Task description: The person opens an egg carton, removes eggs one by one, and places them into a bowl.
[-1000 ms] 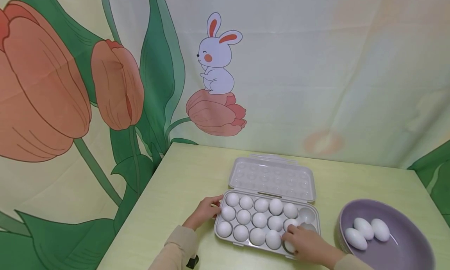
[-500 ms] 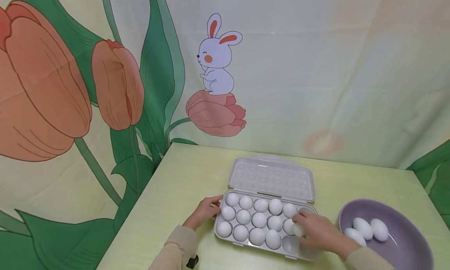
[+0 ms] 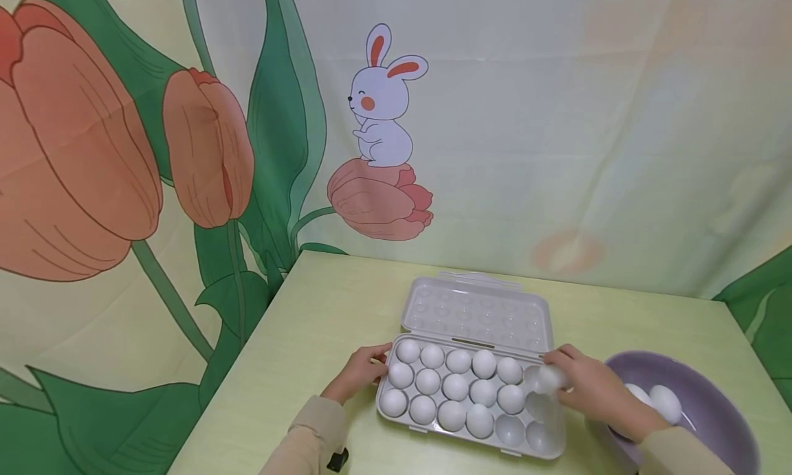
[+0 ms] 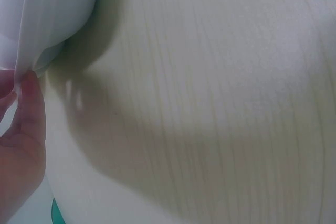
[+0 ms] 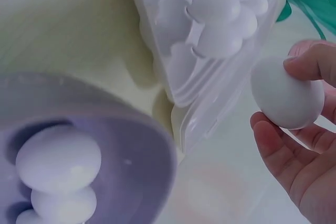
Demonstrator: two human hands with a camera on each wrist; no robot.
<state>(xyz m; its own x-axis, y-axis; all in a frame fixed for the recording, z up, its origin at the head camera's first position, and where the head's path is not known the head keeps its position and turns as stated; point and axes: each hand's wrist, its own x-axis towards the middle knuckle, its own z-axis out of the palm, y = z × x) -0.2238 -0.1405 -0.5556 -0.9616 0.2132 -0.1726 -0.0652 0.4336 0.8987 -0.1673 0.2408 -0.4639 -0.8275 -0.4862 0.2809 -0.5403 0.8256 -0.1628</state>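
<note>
A pale plastic egg box lies open on the table, most of its cups filled with white eggs. My left hand pinches the rim at its left end; in the left wrist view the fingers meet at that edge. With thumb and fingertips my right hand holds one white egg, which overlaps the right-end cups in the head view. Three cups in the right column and one in the front row hold no egg. The hinged lid lies folded back.
A purple bowl with white eggs stands right of the egg box, partly behind my right forearm. A small black object shows beside my left sleeve. A printed cloth hangs behind the table's back edge.
My right hand has lifted the egg out of a front-row cup and carried it right and back, over the box's right end. The left hand stays at the rim.
</note>
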